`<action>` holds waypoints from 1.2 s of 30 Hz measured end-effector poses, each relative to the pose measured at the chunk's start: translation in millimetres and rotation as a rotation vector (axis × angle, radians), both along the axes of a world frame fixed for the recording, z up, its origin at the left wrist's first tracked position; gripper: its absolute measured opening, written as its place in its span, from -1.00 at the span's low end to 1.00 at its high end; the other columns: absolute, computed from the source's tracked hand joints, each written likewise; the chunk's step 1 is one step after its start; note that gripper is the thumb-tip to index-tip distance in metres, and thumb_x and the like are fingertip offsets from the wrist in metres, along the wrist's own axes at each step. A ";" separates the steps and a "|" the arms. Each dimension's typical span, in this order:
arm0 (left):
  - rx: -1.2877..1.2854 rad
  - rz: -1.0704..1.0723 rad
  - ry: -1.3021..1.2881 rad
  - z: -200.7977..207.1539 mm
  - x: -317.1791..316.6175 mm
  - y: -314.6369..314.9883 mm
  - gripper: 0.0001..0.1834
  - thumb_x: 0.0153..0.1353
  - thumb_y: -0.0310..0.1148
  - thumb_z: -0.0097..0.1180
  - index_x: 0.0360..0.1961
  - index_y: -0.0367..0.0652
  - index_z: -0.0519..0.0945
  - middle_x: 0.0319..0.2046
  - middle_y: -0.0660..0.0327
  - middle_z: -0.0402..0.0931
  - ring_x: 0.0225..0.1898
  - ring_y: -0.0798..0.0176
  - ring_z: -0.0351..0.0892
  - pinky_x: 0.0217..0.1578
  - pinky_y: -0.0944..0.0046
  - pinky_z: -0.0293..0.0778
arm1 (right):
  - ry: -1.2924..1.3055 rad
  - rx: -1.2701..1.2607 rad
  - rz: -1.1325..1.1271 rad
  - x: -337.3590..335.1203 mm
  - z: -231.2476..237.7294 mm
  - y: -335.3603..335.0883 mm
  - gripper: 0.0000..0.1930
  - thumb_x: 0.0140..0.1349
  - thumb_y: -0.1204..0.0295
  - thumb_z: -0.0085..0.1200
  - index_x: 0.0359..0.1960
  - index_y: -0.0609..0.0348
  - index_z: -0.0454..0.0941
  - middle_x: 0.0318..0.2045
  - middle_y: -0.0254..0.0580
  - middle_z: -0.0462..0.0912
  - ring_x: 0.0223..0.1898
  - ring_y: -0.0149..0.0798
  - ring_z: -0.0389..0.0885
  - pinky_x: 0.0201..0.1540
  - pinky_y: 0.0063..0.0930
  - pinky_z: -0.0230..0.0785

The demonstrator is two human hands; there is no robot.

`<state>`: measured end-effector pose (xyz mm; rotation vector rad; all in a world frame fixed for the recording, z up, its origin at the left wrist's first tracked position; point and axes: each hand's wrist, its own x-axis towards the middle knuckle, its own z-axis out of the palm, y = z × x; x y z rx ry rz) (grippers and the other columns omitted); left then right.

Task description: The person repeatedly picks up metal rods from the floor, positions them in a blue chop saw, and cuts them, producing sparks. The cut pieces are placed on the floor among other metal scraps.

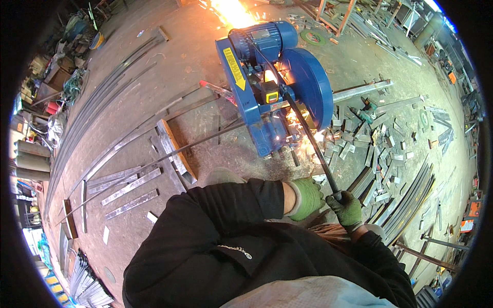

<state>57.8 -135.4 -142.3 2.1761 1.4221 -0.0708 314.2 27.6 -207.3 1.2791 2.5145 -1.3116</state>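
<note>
The blue cut-off saw (307, 84) stands on the concrete floor (187, 64), ahead of the operator. Its black lever (315, 146) slopes down toward the body. The right hand (347, 210), gloved, is clenched around the lever's lower end. The left hand (306, 199), gloved, is just beside it; its grasp cannot be determined. Sparks (233, 13) discharge beyond the saw. Metal offcuts (354, 137) lie to the right.
</note>
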 end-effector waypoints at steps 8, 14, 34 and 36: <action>-0.017 0.004 -0.010 4.6 -2.6 -0.7 -0.25 0.42 -0.18 0.45 0.61 -0.13 0.72 0.57 0.01 0.72 0.56 -0.16 0.71 0.59 -0.19 0.59 | -0.066 0.082 0.035 -3.1 5.6 -2.1 -0.48 0.50 -0.13 0.62 -0.01 0.13 0.88 -0.25 -0.02 0.94 -0.20 0.03 0.95 -0.05 -0.13 0.72; 0.019 0.008 -0.019 2.2 -1.9 -2.3 -0.24 0.40 -0.18 0.47 0.61 -0.15 0.72 0.59 0.00 0.70 0.57 -0.17 0.70 0.63 -0.18 0.55 | -0.052 0.098 0.061 -3.7 9.0 -2.0 -0.43 0.49 -0.18 0.62 -0.03 0.14 0.88 -0.25 -0.05 0.94 -0.20 0.00 0.94 -0.03 -0.13 0.72; 0.057 0.024 -0.032 -5.3 -1.4 -5.8 -0.24 0.34 -0.16 0.50 0.57 -0.11 0.74 0.52 0.05 0.75 0.55 -0.14 0.69 0.60 -0.14 0.56 | -0.161 0.060 0.086 -3.1 -4.1 3.2 -0.33 0.50 -0.35 0.52 0.02 0.10 0.92 -0.24 0.04 0.96 -0.14 0.15 0.99 0.01 -0.03 0.75; 0.048 0.016 -0.036 -2.9 -2.5 -5.6 -0.24 0.36 -0.16 0.50 0.58 -0.10 0.73 0.55 0.06 0.73 0.56 -0.14 0.69 0.60 -0.15 0.55 | -0.169 0.109 0.122 -1.8 -6.8 5.2 -0.33 0.50 -0.35 0.52 0.03 0.09 0.92 -0.22 0.06 0.97 -0.11 0.17 0.99 0.01 -0.01 0.75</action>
